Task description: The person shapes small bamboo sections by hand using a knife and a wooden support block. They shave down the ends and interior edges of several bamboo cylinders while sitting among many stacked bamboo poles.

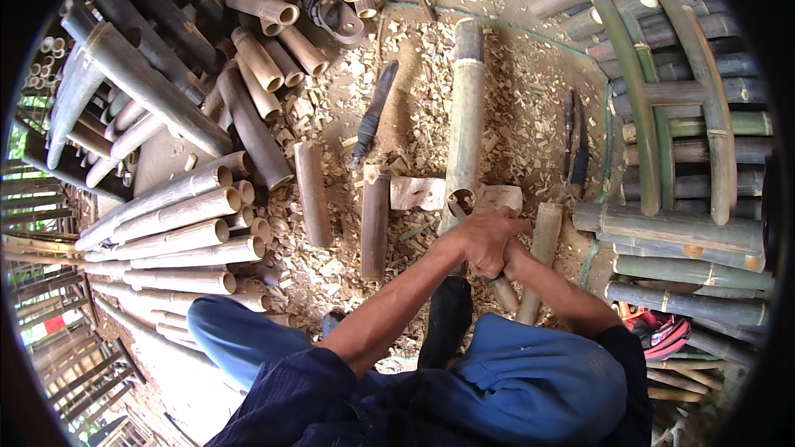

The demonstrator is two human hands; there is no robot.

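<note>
While both hands clasp together at the near end of a long bamboo pole [464, 116], the left hand [480, 236] lies over the right hand [503, 258], and their fingers are wrapped tight round a tool handle [503, 290] that sticks out below them; what the tool's working end looks like is hidden by the hands. That pole runs straight away from the person, its open cut end [460, 199] just beside the knuckles.

Counted near the hands: one long pole, three short bamboo sections standing or lying on the ground (one [313, 192] left of centre, one [374, 223] beside it, one [542, 236] right of the hands), and two pale wood blocks [418, 193] by the pole's end. One dark-handled knife [374, 112] lies left of the pole, and two dark blades [574, 141] lie to its right.

At the left, a stack of about ten pale cut tubes [178, 236] lies on its side, with darker tubes [157, 83] piled beyond; too many to count. At the right stands a curved bamboo frame [671, 108].

Underfoot, the ground [522, 83] is thick with pale shavings and chips. It is an open workshop, with greenery visible through slats at the far left.
</note>
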